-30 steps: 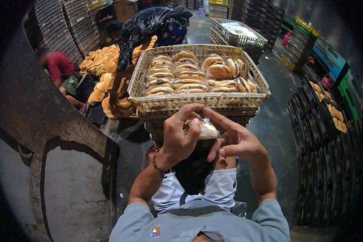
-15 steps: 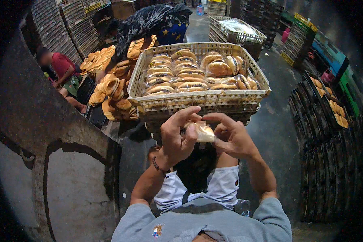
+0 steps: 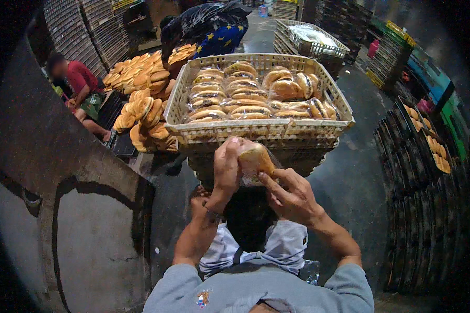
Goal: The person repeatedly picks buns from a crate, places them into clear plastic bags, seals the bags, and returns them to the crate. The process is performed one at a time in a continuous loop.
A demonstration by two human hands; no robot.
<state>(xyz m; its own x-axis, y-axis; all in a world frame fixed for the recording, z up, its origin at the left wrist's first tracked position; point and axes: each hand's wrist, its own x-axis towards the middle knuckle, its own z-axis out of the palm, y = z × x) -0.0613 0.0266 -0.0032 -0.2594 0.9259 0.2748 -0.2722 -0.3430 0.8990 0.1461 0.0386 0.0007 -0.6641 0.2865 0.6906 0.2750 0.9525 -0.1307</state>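
Note:
Just past my knees I hold up a bread bun (image 3: 256, 156) in a clear plastic bag. My left hand (image 3: 226, 166) is closed around its left side, thumb on top. The fingers of my right hand (image 3: 292, 193) are bent against the lower right of the bag, pinching at the plastic; the bag's lower end is hard to make out. Directly beyond both hands stands a cream plastic crate (image 3: 235, 127), its slatted rim close to my left fingertips. Rows of bagged filled buns (image 3: 249, 110) lie inside it, with a looser group (image 3: 286, 88) toward the right.
Loose buns (image 3: 146, 112) are heaped left of the crate. A person in a red shirt (image 3: 83, 81) sits at the far left; another in dark clothing (image 3: 203, 31) bends behind the heap. Dark trays (image 3: 418, 203) stack at right, and a wall-like panel (image 3: 99, 235) stands at left.
The bagged bun has been turned and raised, so more of it shows. My left hand has re-gripped its side; my right hand has moved slightly lower. The dark-clothed person has drawn back from the heap.

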